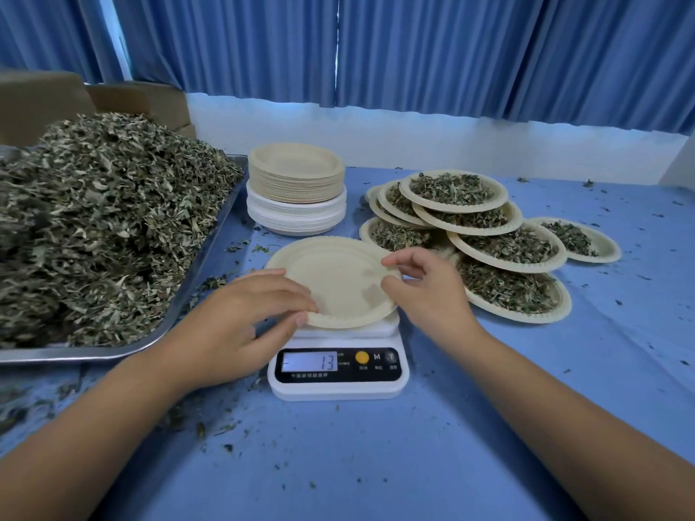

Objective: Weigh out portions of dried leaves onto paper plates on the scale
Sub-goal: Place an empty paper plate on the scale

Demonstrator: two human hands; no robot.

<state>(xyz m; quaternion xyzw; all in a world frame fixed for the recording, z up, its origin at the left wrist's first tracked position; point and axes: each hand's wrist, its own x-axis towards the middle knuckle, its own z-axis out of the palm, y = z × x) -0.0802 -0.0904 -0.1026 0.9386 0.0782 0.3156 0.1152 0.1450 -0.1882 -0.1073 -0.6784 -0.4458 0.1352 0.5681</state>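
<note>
Room: blue curtains (413, 50) hang at the back, and your table (376, 464) wears a blue cloth flecked with leaf crumbs.
Left hand (244, 321): your forearm comes in from the lower left, palm down. The fingers lie over the near-left rim of the empty plates (338, 280) with the thumb tucked under, so that's a pinch on the rim.
Right hand (425, 291): it reaches in from the lower right. Thumb and forefinger are curled onto the right rim, clamped on it, with the other fingers bent behind.
Empty plates: two by my count, beige, one slid off-centre over the other. You've got them right above the platform of the scale (338, 391); I can't tell if they rest on it fully.
Scale: one, white, dead centre in front of you. Its display (310, 362) reads 13.
Dried leaves (97, 220): one big heap, piled high on one metal tray (210, 242) at your left.
Plate stack (297, 189): one stack, beige plates on top of white ones, behind the scale and just beside the tray.
Filled plates (453, 189): nine rims I can count, overlapping in a pile right of the scale, several mostly hidden.
</note>
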